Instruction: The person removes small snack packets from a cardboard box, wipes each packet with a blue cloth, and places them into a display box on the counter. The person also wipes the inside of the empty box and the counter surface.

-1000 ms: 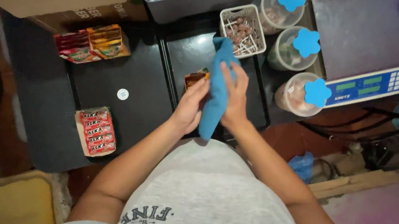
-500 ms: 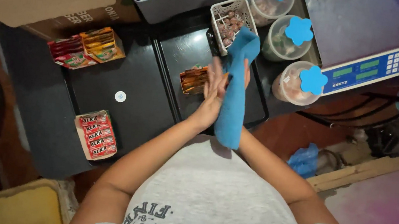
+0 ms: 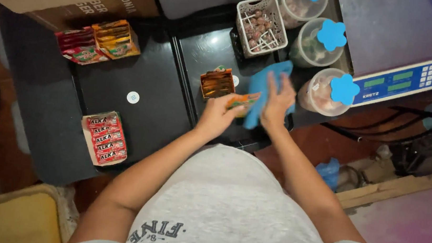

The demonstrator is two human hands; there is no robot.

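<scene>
From the head view, the left hand (image 3: pixel 215 117) pinches a small orange packet (image 3: pixel 243 101) above the black counter (image 3: pixel 154 105); the right hand (image 3: pixel 278 98), fingers spread open, rests against a blue cloth (image 3: pixel 262 83). The cloth looks soft and limp, best gathered mid-length; its lower end is hidden behind the hands

Blue cloth (image 3: pixel 266 89) partly hidden, blurred.

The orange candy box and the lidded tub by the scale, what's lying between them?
In the head view, a blue cloth and the right hand lie between the orange box and the tub.
</scene>
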